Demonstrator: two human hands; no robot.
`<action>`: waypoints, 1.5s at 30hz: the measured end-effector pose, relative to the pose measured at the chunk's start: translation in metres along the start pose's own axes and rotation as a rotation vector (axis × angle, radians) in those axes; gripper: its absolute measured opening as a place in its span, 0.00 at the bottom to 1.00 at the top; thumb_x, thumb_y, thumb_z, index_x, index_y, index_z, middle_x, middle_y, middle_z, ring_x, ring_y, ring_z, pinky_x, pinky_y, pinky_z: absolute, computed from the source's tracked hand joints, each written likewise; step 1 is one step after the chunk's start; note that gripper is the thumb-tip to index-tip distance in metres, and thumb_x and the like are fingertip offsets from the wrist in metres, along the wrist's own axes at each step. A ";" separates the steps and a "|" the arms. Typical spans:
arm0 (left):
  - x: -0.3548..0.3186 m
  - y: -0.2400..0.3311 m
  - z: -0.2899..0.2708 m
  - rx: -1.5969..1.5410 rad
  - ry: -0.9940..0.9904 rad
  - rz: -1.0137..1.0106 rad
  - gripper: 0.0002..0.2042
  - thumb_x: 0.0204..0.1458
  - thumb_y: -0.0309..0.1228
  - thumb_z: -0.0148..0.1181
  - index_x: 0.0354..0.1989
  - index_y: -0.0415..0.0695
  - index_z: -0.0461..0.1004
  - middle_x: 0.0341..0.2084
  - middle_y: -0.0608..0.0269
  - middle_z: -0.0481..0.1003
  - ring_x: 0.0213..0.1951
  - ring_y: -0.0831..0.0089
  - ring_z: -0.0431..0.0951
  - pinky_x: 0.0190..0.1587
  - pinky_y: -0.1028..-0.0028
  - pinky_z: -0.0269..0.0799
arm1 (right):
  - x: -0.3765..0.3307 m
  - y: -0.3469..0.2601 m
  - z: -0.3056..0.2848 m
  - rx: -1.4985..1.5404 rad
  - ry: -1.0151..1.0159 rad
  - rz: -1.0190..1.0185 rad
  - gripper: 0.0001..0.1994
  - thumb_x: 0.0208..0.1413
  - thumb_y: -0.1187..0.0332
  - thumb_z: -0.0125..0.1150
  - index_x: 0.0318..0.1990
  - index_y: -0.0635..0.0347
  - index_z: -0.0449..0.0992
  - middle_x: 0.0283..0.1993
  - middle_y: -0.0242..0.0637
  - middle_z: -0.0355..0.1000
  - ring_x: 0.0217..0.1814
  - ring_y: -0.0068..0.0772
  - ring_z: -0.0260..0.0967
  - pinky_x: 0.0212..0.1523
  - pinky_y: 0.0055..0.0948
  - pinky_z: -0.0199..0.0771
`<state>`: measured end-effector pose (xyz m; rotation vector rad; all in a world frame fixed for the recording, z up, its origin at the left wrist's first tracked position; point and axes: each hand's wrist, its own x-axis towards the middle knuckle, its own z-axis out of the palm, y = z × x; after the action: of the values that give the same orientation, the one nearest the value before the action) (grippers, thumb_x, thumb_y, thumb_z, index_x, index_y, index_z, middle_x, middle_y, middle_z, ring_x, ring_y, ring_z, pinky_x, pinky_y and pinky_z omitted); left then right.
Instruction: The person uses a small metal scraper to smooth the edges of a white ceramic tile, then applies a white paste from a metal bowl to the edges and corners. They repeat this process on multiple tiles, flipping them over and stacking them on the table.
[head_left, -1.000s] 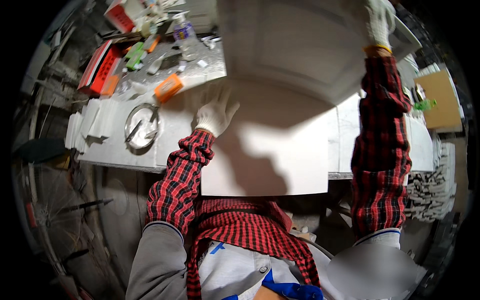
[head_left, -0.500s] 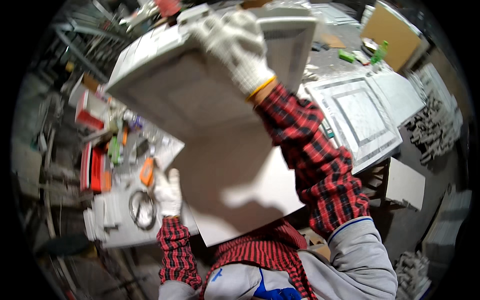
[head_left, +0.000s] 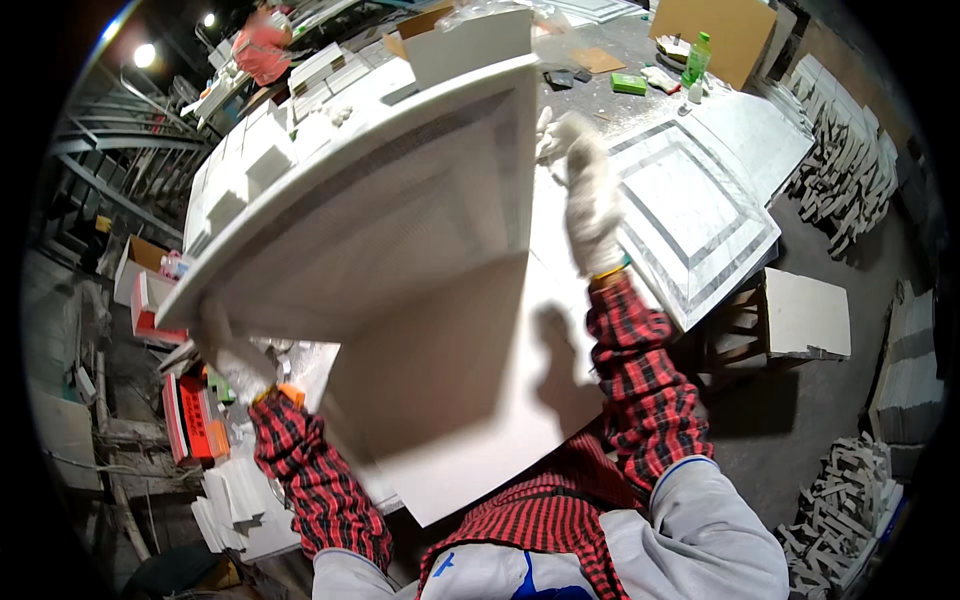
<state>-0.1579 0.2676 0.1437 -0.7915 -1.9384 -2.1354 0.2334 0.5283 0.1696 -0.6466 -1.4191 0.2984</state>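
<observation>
A pale stone-like panel [head_left: 440,190] with a grey inlaid border stands tilted above a white sheet [head_left: 440,480] on the table in front of me. My left hand [head_left: 237,358], in a white knit glove, grips the panel's lower left corner; some fingers are blurred or hidden. To the right of the panel, apart from its edge, my right hand [head_left: 592,205] is raised in the same kind of glove. Its fingers stretch upward, smeared by motion, with nothing visible in them. The panel casts a broad shadow on the sheet.
Another bordered marble panel [head_left: 690,215] lies at the right, near a stool [head_left: 800,315]. A green bottle [head_left: 697,58] and a green box [head_left: 628,84] stand behind. Red boxes [head_left: 185,418] sit at the left. A person [head_left: 262,48] is far left. Stacked strips [head_left: 845,150] lie right.
My right hand has let go of the panel's top edge and moved down to the right. My left hand has come up to its left corner. The panel's tilt has shifted.
</observation>
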 end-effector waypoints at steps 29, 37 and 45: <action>-0.047 0.117 -0.200 -0.312 -0.152 0.116 0.20 0.67 0.34 0.42 0.60 0.31 0.64 0.61 0.52 0.67 0.59 0.64 0.69 0.64 0.69 0.62 | -0.044 -0.038 0.125 0.667 -0.199 0.560 0.18 0.68 0.58 0.51 0.40 0.67 0.75 0.29 0.42 0.71 0.31 0.32 0.68 0.36 0.30 0.70; 0.008 0.123 -0.173 1.136 0.015 0.664 0.19 0.59 0.22 0.49 0.58 0.29 0.66 0.53 0.49 0.73 0.59 0.63 0.70 0.62 0.73 0.65 | -0.062 -0.040 0.172 0.583 -0.090 0.293 0.17 0.70 0.65 0.45 0.51 0.68 0.77 0.39 0.48 0.78 0.37 0.38 0.75 0.40 0.32 0.76; 0.050 0.085 -0.193 -0.138 0.290 0.074 0.18 0.63 0.27 0.45 0.59 0.34 0.68 0.60 0.55 0.70 0.61 0.68 0.69 0.68 0.68 0.57 | -0.077 -0.078 0.194 0.620 -0.378 0.728 0.27 0.71 0.51 0.43 0.60 0.67 0.72 0.48 0.39 0.76 0.49 0.27 0.69 0.53 0.24 0.67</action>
<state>-0.2162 0.0811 0.2370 -0.5288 -1.6093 -2.2144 0.0187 0.4698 0.1556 -0.5782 -1.2888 1.4353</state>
